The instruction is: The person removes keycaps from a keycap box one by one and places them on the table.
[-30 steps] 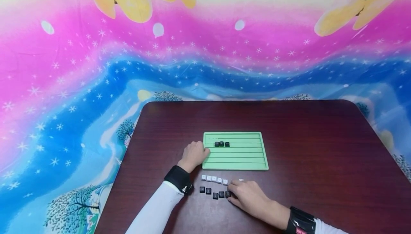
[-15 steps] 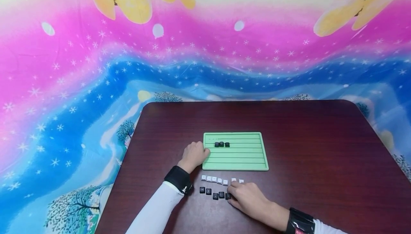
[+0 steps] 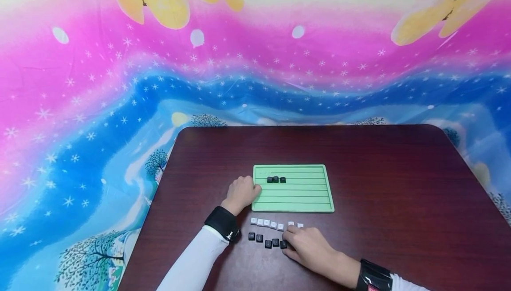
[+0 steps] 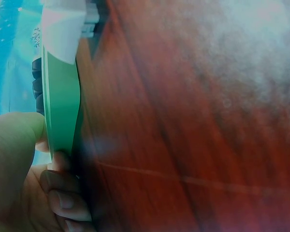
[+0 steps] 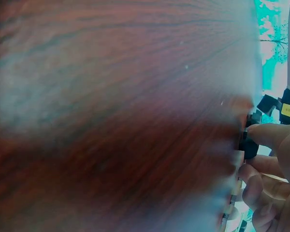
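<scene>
In the head view a light green ridged board [image 3: 293,195] lies on the table. My left hand [image 3: 240,193] grips its left edge, thumb on top and fingers curled underneath, as the left wrist view shows. Three black keycaps [image 3: 276,179] stand on an upper ridge of the board. In front of the board is a row of white keycaps [image 3: 266,223], and nearer lies an uneven row of black keycaps [image 3: 259,238]. My right hand [image 3: 313,246] pinches the black keycap [image 5: 250,146] at that row's right end between thumb and finger. Its fingers partly cover this keycap.
The dark red-brown table [image 3: 379,184] extends to both sides and behind the board. A patterned cloth [image 3: 255,73] hangs behind it. Two white keycaps [image 3: 300,226] sit just beyond my right fingers, apart from the others.
My right hand has shifted slightly toward me, with the pinched black keycap moving a little the same way. A white keycap behind the fingers shows more. The left hand and board stay still.
</scene>
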